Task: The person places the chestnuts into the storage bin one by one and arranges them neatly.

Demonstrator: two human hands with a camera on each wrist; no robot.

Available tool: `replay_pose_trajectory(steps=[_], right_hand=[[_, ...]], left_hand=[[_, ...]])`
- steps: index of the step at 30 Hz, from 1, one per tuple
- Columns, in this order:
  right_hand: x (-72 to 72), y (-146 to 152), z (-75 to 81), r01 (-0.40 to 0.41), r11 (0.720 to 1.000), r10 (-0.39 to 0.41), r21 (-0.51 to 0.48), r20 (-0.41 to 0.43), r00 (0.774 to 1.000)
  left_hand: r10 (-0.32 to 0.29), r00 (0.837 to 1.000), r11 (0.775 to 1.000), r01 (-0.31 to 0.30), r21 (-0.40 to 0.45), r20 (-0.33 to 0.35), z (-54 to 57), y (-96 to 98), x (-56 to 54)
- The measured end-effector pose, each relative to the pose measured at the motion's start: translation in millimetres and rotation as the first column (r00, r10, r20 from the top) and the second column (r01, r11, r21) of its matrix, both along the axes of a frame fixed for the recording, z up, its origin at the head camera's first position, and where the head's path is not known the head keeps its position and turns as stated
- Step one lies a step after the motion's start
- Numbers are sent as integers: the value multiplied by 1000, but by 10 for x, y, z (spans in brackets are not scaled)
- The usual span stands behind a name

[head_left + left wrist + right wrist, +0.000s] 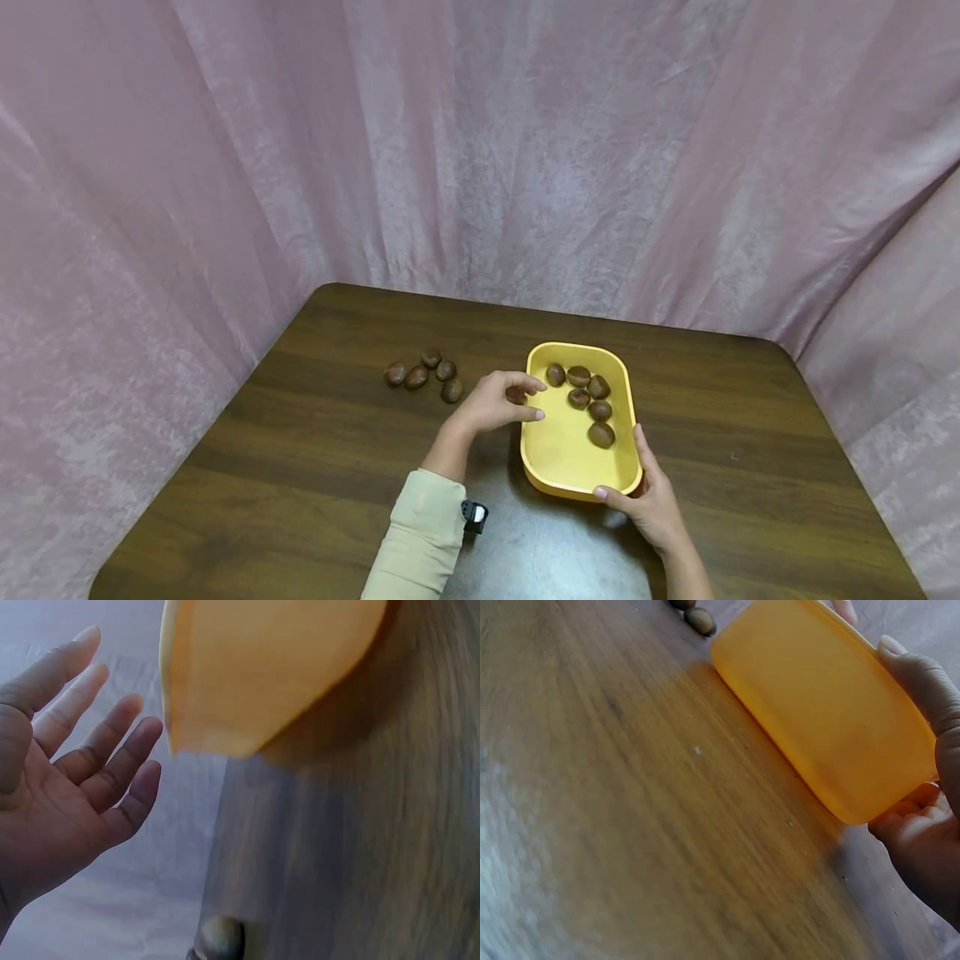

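Note:
A yellow rectangular plastic container (564, 454) holds several brown chestnuts (578, 377), grouped toward its far and right sides. My right hand (654, 504) grips the container's near right corner, thumb over the rim and fingers along the outer wall. In the right wrist view the thumb (919, 675) lies on the rim and other fingers reach to the base. My left hand (491, 402) is at the container's left rim, fingertips over the inside. The left wrist view shows its palm (56, 799) bare and its fingers spread and slightly bent.
Several more chestnuts (417, 377) lie in a loose cluster on the dark wooden table (300, 467), left of the container. Pinkish curtains (480, 150) hang behind and beside the table. A small black device (474, 517) sits at the left sleeve (423, 525).

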State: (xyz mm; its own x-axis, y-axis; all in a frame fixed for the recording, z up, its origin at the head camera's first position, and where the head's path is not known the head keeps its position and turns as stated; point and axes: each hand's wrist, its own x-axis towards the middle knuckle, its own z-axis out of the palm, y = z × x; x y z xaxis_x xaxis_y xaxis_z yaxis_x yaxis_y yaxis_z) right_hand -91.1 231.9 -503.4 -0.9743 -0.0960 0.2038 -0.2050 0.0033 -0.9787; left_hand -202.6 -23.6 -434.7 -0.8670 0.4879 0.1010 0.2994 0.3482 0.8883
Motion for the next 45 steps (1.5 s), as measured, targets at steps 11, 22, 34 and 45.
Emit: replay_pose_trajectory(steps=[11,22,34,45], right_hand=[[0,21,7,-9,1000,9,-1,5,1000],[13,25,14,8,1000,-8,23,23,1000],[10,32,14,3,1000,-3,12,17,1000],[17,41,15,10,1000,-10,24,30,999]], left_hand=[[84,996,995,-86,54,41,-111,-330,19],[194,979,978,-199,62,68,-209,-575,61],[308,944,949,-313,31,118,-297,-771,45],[409,905,912,-411,-4,120,-375,-943,22]])
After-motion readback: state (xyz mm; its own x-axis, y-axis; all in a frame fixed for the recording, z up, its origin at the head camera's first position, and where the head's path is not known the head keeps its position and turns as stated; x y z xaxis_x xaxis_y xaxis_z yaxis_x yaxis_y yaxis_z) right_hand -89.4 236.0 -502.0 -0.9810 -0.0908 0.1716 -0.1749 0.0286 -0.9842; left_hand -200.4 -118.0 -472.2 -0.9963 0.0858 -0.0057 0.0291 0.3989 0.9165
